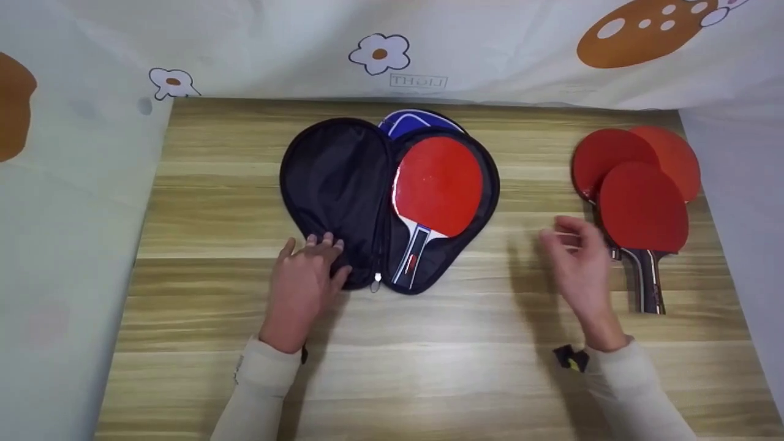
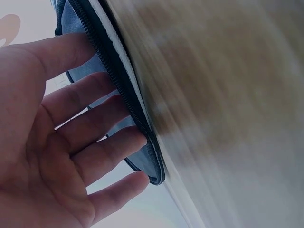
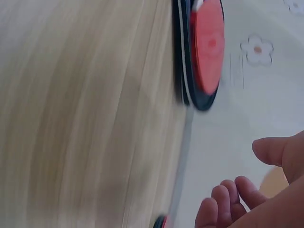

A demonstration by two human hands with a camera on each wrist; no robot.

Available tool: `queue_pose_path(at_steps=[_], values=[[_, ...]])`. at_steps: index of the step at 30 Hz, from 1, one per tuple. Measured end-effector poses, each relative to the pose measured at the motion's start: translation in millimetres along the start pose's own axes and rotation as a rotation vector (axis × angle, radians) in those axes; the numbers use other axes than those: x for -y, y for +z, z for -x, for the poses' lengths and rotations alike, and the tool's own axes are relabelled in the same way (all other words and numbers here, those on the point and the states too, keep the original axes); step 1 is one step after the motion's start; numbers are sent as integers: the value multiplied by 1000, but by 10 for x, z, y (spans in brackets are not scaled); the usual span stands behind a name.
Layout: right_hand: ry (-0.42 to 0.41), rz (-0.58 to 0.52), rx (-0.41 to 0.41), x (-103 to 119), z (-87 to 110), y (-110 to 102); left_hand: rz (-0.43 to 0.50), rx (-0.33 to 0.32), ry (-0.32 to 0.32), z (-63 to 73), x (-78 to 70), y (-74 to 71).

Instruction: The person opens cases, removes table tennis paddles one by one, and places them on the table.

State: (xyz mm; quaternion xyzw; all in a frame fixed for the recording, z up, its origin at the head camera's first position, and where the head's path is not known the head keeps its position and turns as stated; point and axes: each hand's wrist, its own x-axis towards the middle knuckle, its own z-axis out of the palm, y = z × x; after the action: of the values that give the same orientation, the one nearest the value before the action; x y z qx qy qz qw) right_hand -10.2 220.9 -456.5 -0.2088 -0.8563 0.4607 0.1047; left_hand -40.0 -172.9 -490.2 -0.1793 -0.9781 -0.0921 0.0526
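Observation:
A black zip case (image 1: 334,177) lies unfolded on the table, its flap turned to the left. In its right half rests a table tennis paddle (image 1: 438,187) with a red face, its handle pointing toward the person. My left hand (image 1: 306,278) rests on the lower part of the flap, fingers spread; the left wrist view shows the fingertips against the flap near its zipper (image 2: 107,61). My right hand (image 1: 579,263) is held over the table between the case and the paddles on the right, its fingers loosely bent and nothing in them.
Three red paddles (image 1: 643,205) lie overlapped at the right side of the table (image 1: 459,367). Behind the open case, a blue case (image 1: 407,122) shows partly. Pale printed cloth (image 1: 275,49) borders the back and sides.

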Motion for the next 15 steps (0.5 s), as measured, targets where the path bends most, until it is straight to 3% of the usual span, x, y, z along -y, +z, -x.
queue_pose_path(at_steps=[8, 11, 15], values=[[29, -78, 364, 328, 228, 579, -5, -14, 13, 1, 4, 4], [32, -112, 446, 410, 320, 735, -6, -10, 16, -7, 5, 5], [25, -77, 528, 473, 399, 880, -6, -3, 12, -10, 6, -1]])
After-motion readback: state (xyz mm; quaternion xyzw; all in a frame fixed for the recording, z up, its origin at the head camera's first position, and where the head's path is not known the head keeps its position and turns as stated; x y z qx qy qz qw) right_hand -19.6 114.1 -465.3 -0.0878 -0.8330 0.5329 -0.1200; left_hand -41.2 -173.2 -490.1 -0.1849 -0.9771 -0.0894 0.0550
